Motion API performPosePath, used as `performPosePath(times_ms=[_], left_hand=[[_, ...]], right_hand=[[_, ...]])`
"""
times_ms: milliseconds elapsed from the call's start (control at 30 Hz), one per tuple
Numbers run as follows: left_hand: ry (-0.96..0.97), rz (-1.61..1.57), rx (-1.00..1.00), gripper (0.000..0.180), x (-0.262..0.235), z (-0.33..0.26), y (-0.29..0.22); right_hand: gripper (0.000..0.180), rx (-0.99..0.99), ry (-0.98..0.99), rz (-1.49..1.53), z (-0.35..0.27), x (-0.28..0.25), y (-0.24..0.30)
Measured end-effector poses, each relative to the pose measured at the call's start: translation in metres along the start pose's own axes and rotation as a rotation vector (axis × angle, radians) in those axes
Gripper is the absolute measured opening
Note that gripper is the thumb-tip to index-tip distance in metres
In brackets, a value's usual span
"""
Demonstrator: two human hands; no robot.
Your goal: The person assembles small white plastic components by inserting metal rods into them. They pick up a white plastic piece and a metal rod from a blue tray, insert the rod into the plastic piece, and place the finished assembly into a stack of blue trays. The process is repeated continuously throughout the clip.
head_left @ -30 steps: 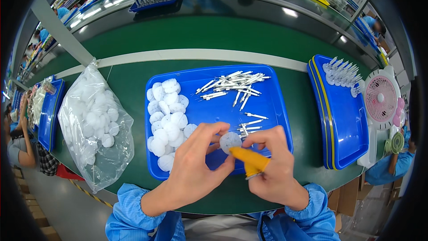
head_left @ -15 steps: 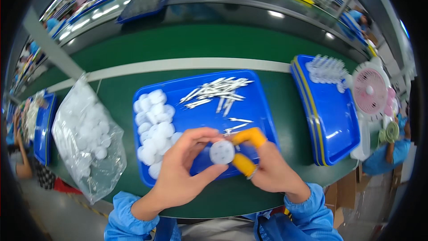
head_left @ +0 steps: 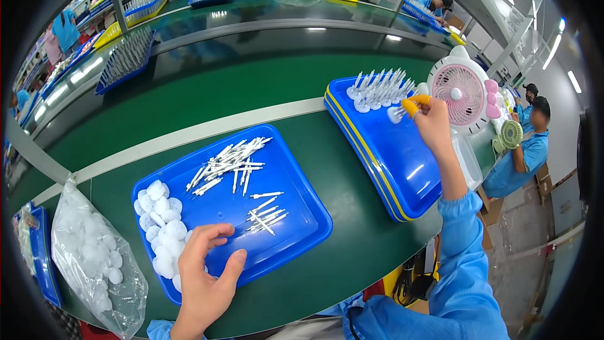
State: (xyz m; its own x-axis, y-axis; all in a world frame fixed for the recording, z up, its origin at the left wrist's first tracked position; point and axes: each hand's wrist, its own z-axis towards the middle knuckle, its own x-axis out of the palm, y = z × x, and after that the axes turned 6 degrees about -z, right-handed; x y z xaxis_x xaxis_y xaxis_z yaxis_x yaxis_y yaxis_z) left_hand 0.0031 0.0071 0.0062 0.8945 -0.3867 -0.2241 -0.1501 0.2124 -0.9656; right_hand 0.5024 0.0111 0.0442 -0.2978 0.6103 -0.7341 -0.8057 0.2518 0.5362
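My right hand (head_left: 431, 119), with yellow finger covers on thumb and forefinger, pinches a small white disc piece with thin pins (head_left: 396, 114). It is low over the blue tray (head_left: 409, 164) at the right, just in front of several similar pieces (head_left: 379, 90) with their pins upright. My left hand (head_left: 211, 267) is open and holds nothing, fingers apart, over the near edge of the other blue tray (head_left: 302, 214). Beside it lie white round discs (head_left: 165, 236). Thin white pins (head_left: 229, 162) form a loose pile toward the far side, and a smaller group (head_left: 267, 215) lies nearer.
A clear plastic bag of white discs (head_left: 94, 258) lies at the left. A white and pink fan (head_left: 456, 91) stands behind the right tray, which tops a stack. Beyond a pale strip (head_left: 251, 116) runs a green belt (head_left: 251, 82). Other people work farther off.
My view has swung to the right. My right hand has carried the disc piece from the middle tray to the right tray. My left hand has let go and stays over the middle tray.
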Motion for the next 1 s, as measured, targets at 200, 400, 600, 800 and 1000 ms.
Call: performPosePath(times_ms=[200,400,600,800,1000], left_hand=[[-0.002,0.041,-0.011,0.031,-0.003,0.000,0.006],[-0.134,0.132,0.036,0.025,-0.008,0.003,0.001],[-0.299,0.531,0.081,0.017,-0.027,0.008,0.001],[-0.244,0.709,0.142,0.017,-0.047,0.010,-0.002],[0.014,0.878,0.061,0.025,-0.053,-0.002,-0.012]], right_hand=[[0.027,-0.115,-0.114,-0.339,0.045,0.030,-0.039],[0.026,-0.143,-0.239,-0.503,0.035,0.017,-0.025],[0.019,-0.573,0.314,-0.093,-0.111,0.052,0.126],[0.019,-0.659,0.572,0.013,-0.166,0.098,0.190],[0.017,-0.630,0.540,-0.051,-0.179,0.128,0.197]])
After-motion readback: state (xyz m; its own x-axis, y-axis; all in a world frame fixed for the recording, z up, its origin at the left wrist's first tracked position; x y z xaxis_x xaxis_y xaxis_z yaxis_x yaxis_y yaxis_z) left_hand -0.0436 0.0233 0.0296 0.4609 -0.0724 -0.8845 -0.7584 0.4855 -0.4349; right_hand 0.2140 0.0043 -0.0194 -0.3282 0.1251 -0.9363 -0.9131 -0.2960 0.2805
